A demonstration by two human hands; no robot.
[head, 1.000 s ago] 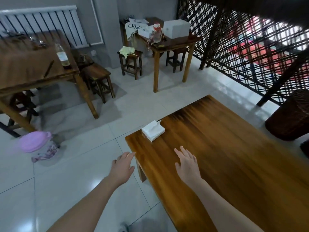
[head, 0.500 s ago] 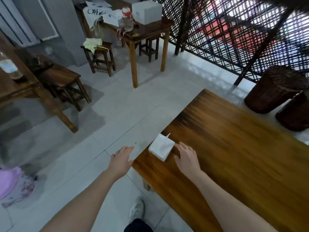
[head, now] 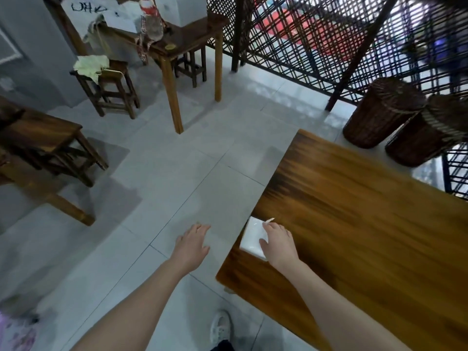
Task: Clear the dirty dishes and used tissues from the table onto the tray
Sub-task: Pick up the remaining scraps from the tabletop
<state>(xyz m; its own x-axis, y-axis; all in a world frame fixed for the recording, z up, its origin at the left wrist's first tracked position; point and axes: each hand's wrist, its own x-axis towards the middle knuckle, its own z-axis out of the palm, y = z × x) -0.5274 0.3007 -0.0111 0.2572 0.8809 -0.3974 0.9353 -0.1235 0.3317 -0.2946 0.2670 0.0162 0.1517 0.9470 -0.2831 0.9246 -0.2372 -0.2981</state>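
The white tissue pack [head: 252, 236] lies at the left edge of the wooden table [head: 354, 224], not far from its near-left corner. The right hand [head: 278, 243] holds it - the fingers curl over the far side and the thumb lies across the top. The left hand [head: 193, 245] hangs over the floor just beside the table's left edge, with fingers spread and relaxed - it touches nothing. Two woven baskets [head: 382, 112] stand beyond the far edge.

Soft daylight — edges blurred, perhaps warped
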